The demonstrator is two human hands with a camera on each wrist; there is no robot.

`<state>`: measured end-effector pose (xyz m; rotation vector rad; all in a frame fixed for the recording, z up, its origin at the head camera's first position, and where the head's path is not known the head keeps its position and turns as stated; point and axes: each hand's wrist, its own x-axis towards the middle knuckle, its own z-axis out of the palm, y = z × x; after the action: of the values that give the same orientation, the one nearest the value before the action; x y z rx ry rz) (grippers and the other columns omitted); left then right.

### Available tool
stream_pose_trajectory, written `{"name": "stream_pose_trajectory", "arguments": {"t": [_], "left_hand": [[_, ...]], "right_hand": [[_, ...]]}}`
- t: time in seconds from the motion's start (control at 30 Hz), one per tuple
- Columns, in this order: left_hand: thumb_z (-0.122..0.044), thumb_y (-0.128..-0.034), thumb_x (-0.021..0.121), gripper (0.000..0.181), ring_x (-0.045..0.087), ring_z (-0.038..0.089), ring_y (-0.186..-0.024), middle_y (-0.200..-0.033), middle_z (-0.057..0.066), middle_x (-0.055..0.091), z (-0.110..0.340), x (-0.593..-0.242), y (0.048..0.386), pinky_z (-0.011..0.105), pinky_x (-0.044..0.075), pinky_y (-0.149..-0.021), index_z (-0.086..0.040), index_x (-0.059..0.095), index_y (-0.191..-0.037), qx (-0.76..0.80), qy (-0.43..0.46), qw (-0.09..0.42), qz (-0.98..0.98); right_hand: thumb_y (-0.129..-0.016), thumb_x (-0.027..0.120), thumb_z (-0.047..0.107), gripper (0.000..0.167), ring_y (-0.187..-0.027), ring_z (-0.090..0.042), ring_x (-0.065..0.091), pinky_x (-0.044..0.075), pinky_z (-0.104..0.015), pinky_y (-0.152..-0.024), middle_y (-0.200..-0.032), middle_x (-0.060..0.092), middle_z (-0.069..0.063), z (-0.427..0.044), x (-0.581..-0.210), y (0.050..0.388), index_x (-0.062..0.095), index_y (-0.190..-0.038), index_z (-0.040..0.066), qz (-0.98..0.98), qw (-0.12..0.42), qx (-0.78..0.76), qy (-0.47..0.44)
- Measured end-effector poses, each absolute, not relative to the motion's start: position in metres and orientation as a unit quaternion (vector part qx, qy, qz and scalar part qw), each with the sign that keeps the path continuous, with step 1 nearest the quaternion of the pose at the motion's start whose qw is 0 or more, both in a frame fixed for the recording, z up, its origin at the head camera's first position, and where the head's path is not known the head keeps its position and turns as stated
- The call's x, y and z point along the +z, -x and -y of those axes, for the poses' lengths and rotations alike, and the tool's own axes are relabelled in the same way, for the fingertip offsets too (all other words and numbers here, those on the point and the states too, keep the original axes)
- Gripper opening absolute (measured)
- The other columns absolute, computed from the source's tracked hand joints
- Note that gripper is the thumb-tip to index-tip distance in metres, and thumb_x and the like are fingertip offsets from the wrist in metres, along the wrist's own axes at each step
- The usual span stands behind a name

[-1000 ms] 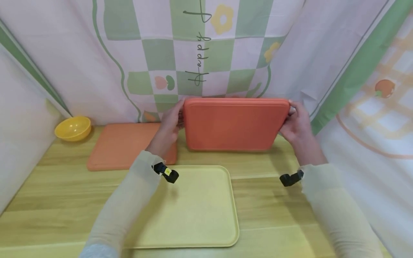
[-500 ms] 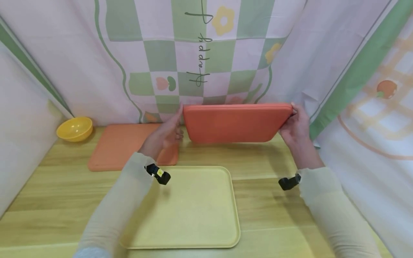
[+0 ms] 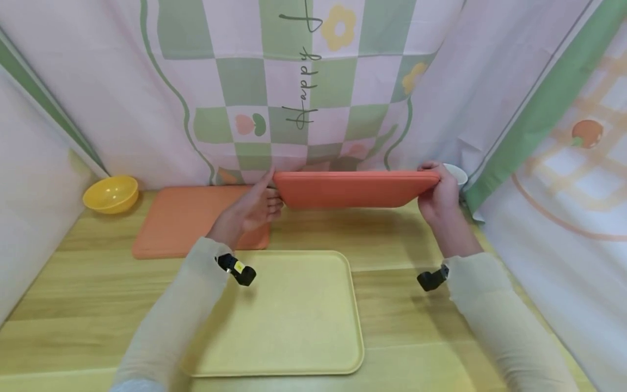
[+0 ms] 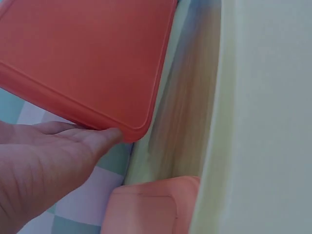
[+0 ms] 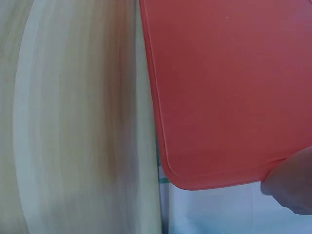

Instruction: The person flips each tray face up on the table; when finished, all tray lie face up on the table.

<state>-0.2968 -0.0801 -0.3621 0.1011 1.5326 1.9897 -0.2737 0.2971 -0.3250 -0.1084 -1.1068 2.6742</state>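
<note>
Above the back of the desk, the red tray is held between both hands, its underside facing the person. Half a second ago it was tilted more steeply; now it lies flatter, its upper edge lower. The left hand holds the left end, thumb against the edge, other fingers bent. The right hand pinches the right end, fingers over the top. Behind it a white vessel has come partly into view, its inside mostly hidden. Well to the left, a yellow bowl stands upright beside an orange tray; a pale yellow tray lies in front.
</note>
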Motion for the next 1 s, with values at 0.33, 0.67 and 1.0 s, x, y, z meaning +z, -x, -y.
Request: {"name": "stream_pose_trajectory", "arguments": {"t": [0.33,0.67,1.0], "left_hand": [[-0.058,-0.1023,0.042,0.087,0.023,0.028,-0.145,-0.160,0.022,0.018,0.082,-0.371,0.296,0.036,0.026,-0.117,0.005,0.012,-0.155,0.801,-0.036,0.265,-0.536],[-0.027,-0.1047,0.055,0.017,0.048,0.014,-0.086,-0.087,-0.002,0.054,0.086,-0.382,0.297,0.026,0.042,-0.080,-0.015,0.053,-0.093,0.860,-0.059,0.188,-0.470],[-0.012,-0.1097,0.043,0.022,0.049,0.005,-0.073,-0.084,-0.008,0.053,0.089,-0.389,0.296,0.018,0.046,-0.072,0.000,0.054,-0.124,0.847,-0.080,0.168,-0.498]], "right_hand": [[-0.104,0.032,0.006,0.027,-0.112,-0.011,0.037,0.039,-0.019,-0.089,-0.128,0.041,0.000,-0.296,-0.327,0.271,0.053,-0.121,0.008,0.490,0.046,0.868,0.064],[-0.107,0.035,0.019,0.035,-0.077,-0.016,0.042,0.030,-0.028,-0.083,-0.084,0.056,0.001,-0.306,-0.342,0.264,0.066,-0.094,0.008,0.473,-0.106,0.872,0.071],[-0.104,0.048,0.011,0.020,-0.129,-0.017,0.042,0.041,-0.022,-0.100,-0.130,0.050,-0.006,-0.308,-0.359,0.258,0.057,-0.120,0.003,0.456,-0.088,0.885,0.022]]}}
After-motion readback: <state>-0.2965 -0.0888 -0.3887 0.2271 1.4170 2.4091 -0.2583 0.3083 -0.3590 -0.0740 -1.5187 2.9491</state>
